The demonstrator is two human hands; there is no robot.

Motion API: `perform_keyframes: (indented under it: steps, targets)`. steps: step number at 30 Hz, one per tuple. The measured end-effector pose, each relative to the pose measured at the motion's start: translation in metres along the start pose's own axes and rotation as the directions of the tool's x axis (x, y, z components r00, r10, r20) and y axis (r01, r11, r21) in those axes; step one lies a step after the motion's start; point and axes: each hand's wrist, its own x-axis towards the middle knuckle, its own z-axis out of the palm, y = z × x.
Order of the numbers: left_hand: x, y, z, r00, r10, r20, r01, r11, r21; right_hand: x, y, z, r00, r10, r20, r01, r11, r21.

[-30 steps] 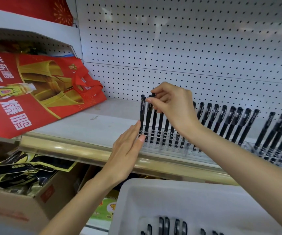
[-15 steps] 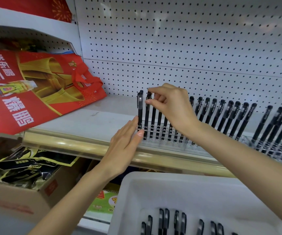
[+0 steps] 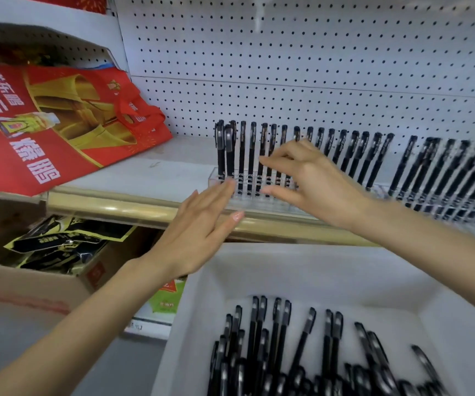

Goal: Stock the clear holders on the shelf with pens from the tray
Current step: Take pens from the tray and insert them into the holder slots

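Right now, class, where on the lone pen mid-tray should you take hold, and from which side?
Grip the lone pen at mid-barrel, coming down from above, across its width. It lies flat in the tray, cap toward the shelf, bare floor either side; its lower end meets the heap.

Black capped pens (image 3: 252,155) upright in rows, slight lean, in clear holder (image 3: 221,178) at shelf (image 3: 144,170) front edge. 2nd holder (image 3: 459,215) just to the right, also stocked, blurred. White tray (image 3: 287,270) below shelf; loose pens (image 3: 276,352) piled flat inside, caps mostly twd shelf.
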Motion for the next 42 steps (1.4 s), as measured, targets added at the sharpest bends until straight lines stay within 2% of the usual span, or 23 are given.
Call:
perform_keyframes:
  steps: [6, 10, 13, 16, 19, 24, 27, 35, 39, 42]
  targets:
    - [-0.031, 0.031, 0.03, 0.979, 0.167, 0.121, -0.18, 0.978, 0.108, -0.092, 0.0, -0.002, 0.967, 0.066, 0.247, -0.053, 0.997, -0.058]
    - [-0.053, 0.057, 0.053, 0.956, 0.133, 0.262, -0.124, 0.991, -0.048, -0.144, -0.002, 0.001, 0.913, 0.181, 0.366, -0.206, 0.978, 0.031]
    - [-0.065, 0.069, 0.07, 0.911, 0.115, 0.396, -0.094, 0.993, -0.072, -0.178, -0.007, 0.013, 0.824, 0.268, 0.499, -0.374, 0.919, 0.124]
    - [-0.068, 0.072, 0.088, 0.86, 0.076, 0.504, -0.059, 0.997, -0.05, -0.202, -0.008, 0.035, 0.712, 0.255, 0.655, -0.439, 0.889, 0.132]
    - [-0.072, 0.069, 0.103, 0.798, 0.027, 0.602, -0.017, 1.0, -0.021, -0.215, -0.006, 0.046, 0.612, 0.218, 0.76, -0.555, 0.803, 0.217]
    - [-0.083, 0.064, 0.105, 0.711, 0.031, 0.703, -0.046, 0.999, 0.003, -0.223, -0.012, 0.04, 0.56, 0.076, 0.825, -0.517, 0.811, 0.276]
    - [-0.086, 0.062, 0.101, 0.644, 0.007, 0.765, 0.041, 0.998, -0.044, -0.226, -0.021, 0.044, 0.561, 0.021, 0.828, -0.494, 0.81, 0.315]
    - [-0.082, 0.061, 0.101, 0.5, 0.032, 0.866, 0.152, 0.981, -0.124, -0.223, -0.022, 0.046, 0.548, 0.035, 0.836, -0.572, 0.745, 0.344]
    - [-0.086, 0.06, 0.102, 0.477, 0.061, 0.877, 0.208, 0.961, -0.18, -0.223, -0.024, 0.048, 0.582, 0.089, 0.808, -0.605, 0.711, 0.357]
    - [-0.088, 0.061, 0.1, 0.46, 0.068, 0.886, 0.241, 0.95, -0.198, -0.22, -0.025, 0.047, 0.576, 0.093, 0.812, -0.663, 0.634, 0.398]
